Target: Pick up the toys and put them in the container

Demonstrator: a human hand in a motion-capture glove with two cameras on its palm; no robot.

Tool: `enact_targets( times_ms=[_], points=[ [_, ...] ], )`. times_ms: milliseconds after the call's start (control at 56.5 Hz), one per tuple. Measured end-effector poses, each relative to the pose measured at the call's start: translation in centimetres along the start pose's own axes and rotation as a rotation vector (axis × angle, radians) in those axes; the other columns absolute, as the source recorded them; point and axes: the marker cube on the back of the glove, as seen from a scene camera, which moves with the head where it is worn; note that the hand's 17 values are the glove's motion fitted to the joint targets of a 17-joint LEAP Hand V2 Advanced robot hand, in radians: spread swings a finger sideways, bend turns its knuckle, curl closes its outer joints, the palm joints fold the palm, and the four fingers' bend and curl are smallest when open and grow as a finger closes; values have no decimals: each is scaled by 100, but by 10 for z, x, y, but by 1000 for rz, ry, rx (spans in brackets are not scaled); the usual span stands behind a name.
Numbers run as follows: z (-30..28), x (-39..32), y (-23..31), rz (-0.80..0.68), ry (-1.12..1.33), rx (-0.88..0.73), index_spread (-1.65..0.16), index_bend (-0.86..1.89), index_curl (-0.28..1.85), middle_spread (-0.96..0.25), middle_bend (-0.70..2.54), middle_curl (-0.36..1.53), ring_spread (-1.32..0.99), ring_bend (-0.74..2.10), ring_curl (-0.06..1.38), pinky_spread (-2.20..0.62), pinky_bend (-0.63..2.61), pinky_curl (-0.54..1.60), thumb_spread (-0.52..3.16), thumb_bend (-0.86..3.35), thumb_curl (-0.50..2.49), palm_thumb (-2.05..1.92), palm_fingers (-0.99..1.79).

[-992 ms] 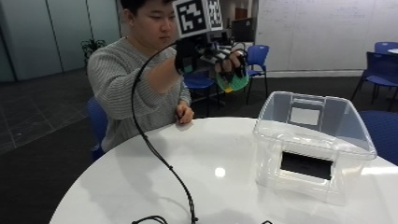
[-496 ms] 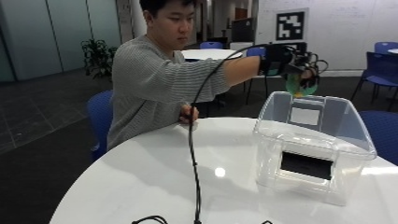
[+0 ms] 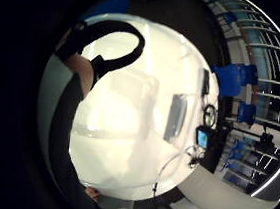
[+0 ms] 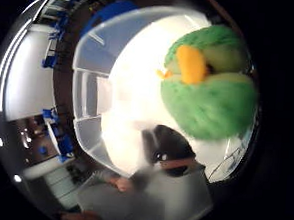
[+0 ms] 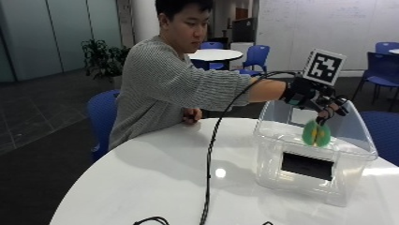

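Note:
In the outside view my gloved right hand [image 5: 310,95] reaches out over the clear plastic container [image 5: 272,154] at the right of the white round table [image 5: 156,183]. A green round plush toy [image 5: 316,133] with an orange patch hangs from my fingertips [image 5: 323,114], which pinch its top, just inside the container's open rim. The thumb side palm view shows the toy [image 4: 208,88] close to my palm, with the container's wall [image 4: 87,101] beneath it. The container [image 3: 124,108] shows faintly below in the little finger side view.
The person's bare left hand [image 5: 192,116] rests on the table's far edge. A black cable [image 5: 209,164] trails from the glove across the tabletop. Blue chairs [image 5: 103,112] stand behind the table, and one sits to the right of the container [image 5: 381,131].
My hand has swung from in front of the person's chest out to the right and down, carrying the green toy to just inside the container's rim.

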Motion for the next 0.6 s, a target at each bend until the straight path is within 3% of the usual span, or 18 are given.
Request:
enact_targets(
  times_ms=[53, 283, 354, 602],
  points=[
    [9, 0, -1, 27, -22, -26, -35, -5, 4, -27, 9, 42, -42, 151, 52, -33, 123, 45, 130, -4, 31, 21, 20],
    [10, 6, 8, 96, -17, -2, -33, 5, 2, -22, 17, 36, -38, 161, 51, -28, 144, 46, 125, -2, 30, 14, -1],
    [3, 3, 17, 32, -87, 23, -32, 6, 3, -22, 18, 36, -37, 160, 49, -27, 145, 45, 124, -2, 29, 12, -2],
    [-16, 8, 69, 4, -197, 92, -32, 11, 8, -21, 23, 38, -34, 138, 41, -21, 139, 40, 124, -3, 28, 6, -12]
  ],
)
